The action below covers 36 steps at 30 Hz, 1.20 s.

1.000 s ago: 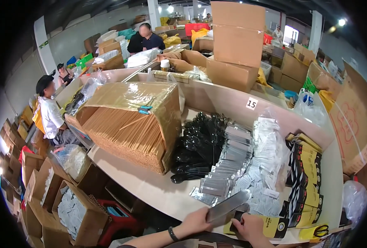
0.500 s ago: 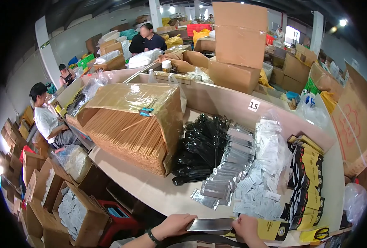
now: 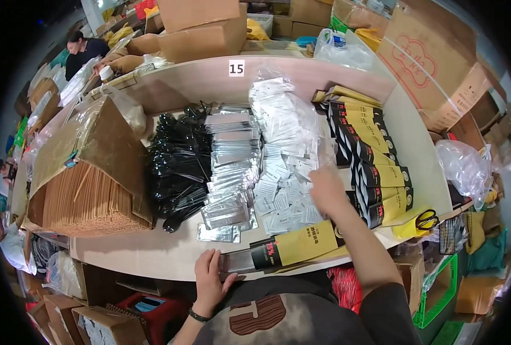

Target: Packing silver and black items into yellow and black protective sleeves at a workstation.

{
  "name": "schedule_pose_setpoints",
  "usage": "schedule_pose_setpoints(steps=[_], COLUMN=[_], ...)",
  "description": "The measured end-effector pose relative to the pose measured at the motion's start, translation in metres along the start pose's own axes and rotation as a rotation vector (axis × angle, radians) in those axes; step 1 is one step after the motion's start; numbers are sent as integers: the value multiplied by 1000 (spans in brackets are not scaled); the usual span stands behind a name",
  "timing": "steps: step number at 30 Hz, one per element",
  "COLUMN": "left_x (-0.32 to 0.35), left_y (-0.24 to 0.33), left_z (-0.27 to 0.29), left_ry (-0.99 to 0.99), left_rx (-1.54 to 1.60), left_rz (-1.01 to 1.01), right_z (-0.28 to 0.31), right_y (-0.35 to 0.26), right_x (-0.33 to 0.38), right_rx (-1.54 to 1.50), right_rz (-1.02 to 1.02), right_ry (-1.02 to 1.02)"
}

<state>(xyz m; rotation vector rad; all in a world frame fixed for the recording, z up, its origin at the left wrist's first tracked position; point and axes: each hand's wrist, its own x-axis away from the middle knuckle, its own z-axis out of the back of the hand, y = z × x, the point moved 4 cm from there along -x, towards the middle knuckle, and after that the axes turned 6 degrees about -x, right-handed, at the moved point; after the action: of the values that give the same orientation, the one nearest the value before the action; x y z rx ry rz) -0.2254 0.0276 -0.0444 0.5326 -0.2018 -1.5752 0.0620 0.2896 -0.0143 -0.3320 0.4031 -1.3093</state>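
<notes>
My left hand (image 3: 208, 279) is at the table's front edge, fingers and thumb around the bare end of a shiny flat strip (image 3: 237, 262). The strip's other end runs into a yellow-and-black printed pouch (image 3: 301, 244) lying flat at the front. Over the pouch my right arm reaches out, and my right hand (image 3: 328, 191) is at the right side of a pile of small white packets (image 3: 284, 190); its fingertips are too unclear to tell whether they grip one. More yellow-and-black pouches (image 3: 385, 175) lie overlapping in a row to the right of that hand.
Silver foil sachets (image 3: 229, 172) and black plastic spoons (image 3: 178, 155) lie left of the packets. An open carton of thin wooden sticks (image 3: 88, 195) stands farther left. Black-handled scissors (image 3: 426, 219) lie at the right edge. A low partition (image 3: 198, 80) borders the back; a person (image 3: 85, 52) is beyond.
My right hand has let go of the strip's right end and moved up to the white packets. The strip now sits partly in the pouch. The view has turned to the right and downward.
</notes>
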Motion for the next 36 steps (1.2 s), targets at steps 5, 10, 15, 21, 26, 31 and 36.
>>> schedule_pose_setpoints(steps=[5, 10, 15, 21, 26, 31, 36], left_x=[9, 16, -8, 11, -14, -92, -115], left_y=[-4, -5, 3, -38, -66, -90, -95], left_z=[-2, 10, 10, 35, 61, 33, 35], left_ry=[33, 90, 91, 203, 292, 265, 175], left_rx=[26, 5, 46, -25, -58, -160, -302], left_rz=[44, 80, -12, 183, 163, -25, 6], right_z=[-13, 3, -47, -52, -33, -131, -126], right_y=[40, -39, -101, -95, -140, -143, -160], right_x=[1, 26, 35, 26, 33, 42, 59], right_rx=[12, -138, -19, -185, -528, -210, -15], right_rz=[-28, 337, 952, 304, 357, 587, 675], right_ry=[-34, -86, -46, -384, -177, -264, -216])
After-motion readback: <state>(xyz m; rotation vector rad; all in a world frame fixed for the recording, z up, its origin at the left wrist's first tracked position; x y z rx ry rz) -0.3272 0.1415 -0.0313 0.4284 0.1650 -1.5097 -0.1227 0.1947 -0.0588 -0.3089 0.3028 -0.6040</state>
